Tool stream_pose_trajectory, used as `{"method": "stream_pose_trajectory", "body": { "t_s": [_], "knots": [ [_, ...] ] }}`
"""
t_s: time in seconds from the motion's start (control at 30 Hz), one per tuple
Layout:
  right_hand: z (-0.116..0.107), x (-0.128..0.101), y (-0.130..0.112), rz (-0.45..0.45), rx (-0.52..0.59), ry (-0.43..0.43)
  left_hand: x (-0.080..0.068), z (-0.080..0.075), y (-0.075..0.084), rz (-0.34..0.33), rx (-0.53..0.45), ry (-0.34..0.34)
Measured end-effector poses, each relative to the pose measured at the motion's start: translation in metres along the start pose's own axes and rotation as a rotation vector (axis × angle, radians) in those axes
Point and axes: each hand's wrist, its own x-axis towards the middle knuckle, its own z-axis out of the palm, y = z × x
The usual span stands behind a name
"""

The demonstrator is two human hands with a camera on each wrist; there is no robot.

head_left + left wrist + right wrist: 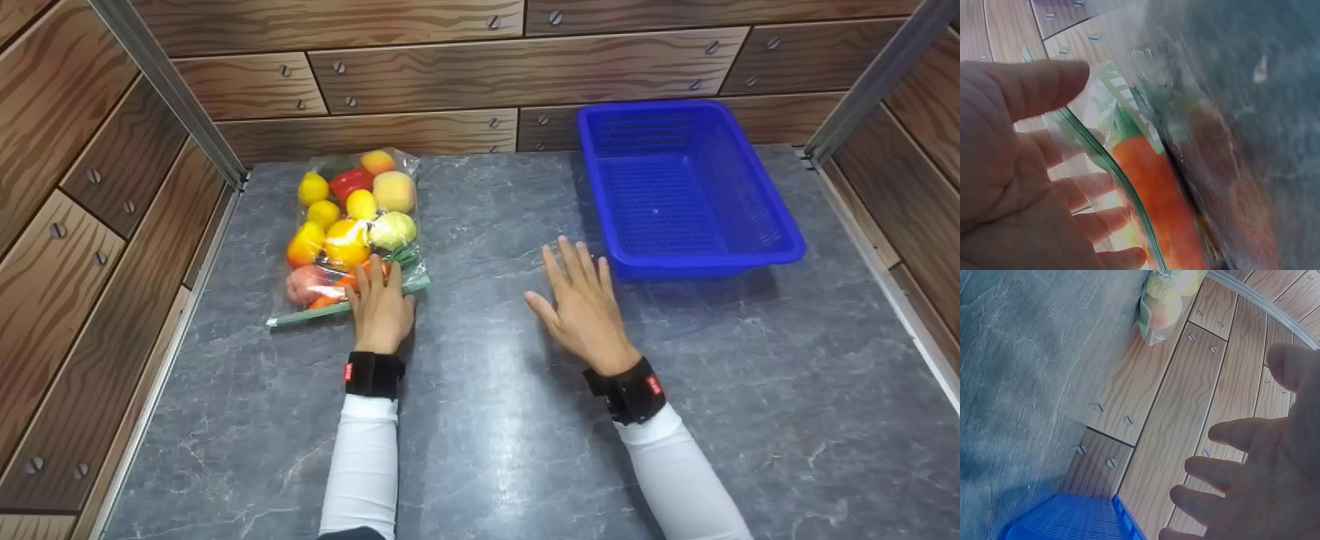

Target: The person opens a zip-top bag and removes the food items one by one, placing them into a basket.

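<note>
Zip bag [349, 225] lies flat on the left side of the desk [480, 420], clear plastic with a green seal strip [300, 316] along the near edge. Contents: yellow lemon-like fruits, a red pepper, a peach, an orange-yellow pepper, a pale green piece, a pinkish apple and a carrot [1157, 191] down by the seal. Long axis of the bag runs front to back; closed bottom points at the back wall [420, 67], seal end points toward me, slightly skewed to the left.

My left hand [380, 304] lies palm down on the seal end, fingers straight, fingertips resting on the plastic over the carrot. Grip is loose, nothing pinched. Left wrist view shows the palm [1010, 185] right against the seal strip, plastic rippled in front of the fingers.

My right hand [581, 307] is mid-desk, flat, fingers spread, grip holding nothing. Cannot tell if the palm touches the desk or hovers just above it. Its fingertips sit just beside the near left corner of the blue basket [780, 251].

Basket is on the right rear of the desk, perforated plastic, rectangular, long axis front to back and angled a little, well apart from the bag.
</note>
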Motion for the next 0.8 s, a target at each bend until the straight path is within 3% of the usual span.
{"method": "stream_pose_trajectory", "body": {
  "t_s": [0.27, 0.5, 0.8],
  "knots": [
    [0.0015, 0.0006, 0.0011, 0.002, -0.001, -0.005, 0.0004, -0.0021, -0.0005, 0.005, -0.015, 0.043],
    [0.0026, 0.0015, 0.0021, 0.005, -0.002, -0.012, -0.0007, -0.0048, 0.0012, 0.051, -0.032, 0.131],
    [0.0024, 0.0024, 0.0025, 0.016, -0.003, -0.050, -0.0007, -0.0069, 0.0021, 0.108, -0.018, 0.185]
  ]
}}
